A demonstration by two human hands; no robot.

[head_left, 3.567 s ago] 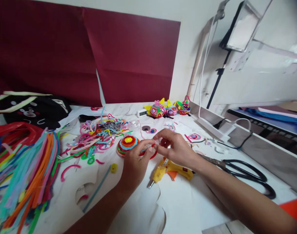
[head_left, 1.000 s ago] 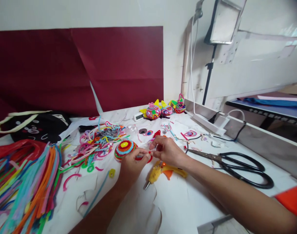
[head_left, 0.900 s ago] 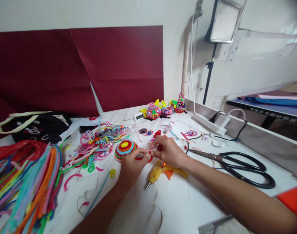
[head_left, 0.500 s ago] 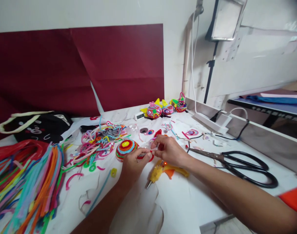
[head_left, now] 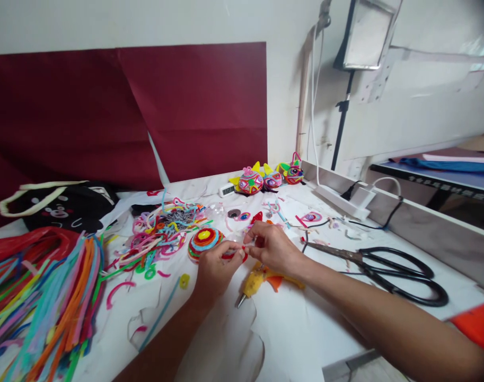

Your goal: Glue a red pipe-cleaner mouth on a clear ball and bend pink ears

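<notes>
My left hand (head_left: 218,268) and my right hand (head_left: 276,248) meet over the table's middle, fingertips pinched together on a red pipe cleaner (head_left: 244,248). Only a little of it shows; the fingers cover the rest. Just left of my left hand rests a round piece coiled from red, yellow, blue and green pipe cleaners (head_left: 205,240). Below my right hand lies a yellow glue gun (head_left: 252,285), its metal nozzle toward me and its orange trigger showing. A small yellow coil (head_left: 184,281) and a light blue pipe cleaner (head_left: 160,314) lie left of my left hand.
Large black-handled scissors (head_left: 359,258) lie at right. A bundle of coloured pipe cleaners (head_left: 54,302) fills the left, with a tangled heap (head_left: 162,228) beyond. Finished fish-like ornaments (head_left: 251,181) stand at the back near a power strip (head_left: 343,201). A black bag (head_left: 67,207) sits back left.
Both hands keep their pinch on the red pipe cleaner and have shifted only very slightly to the left. The glue gun's red light, visible before, is now hidden.
</notes>
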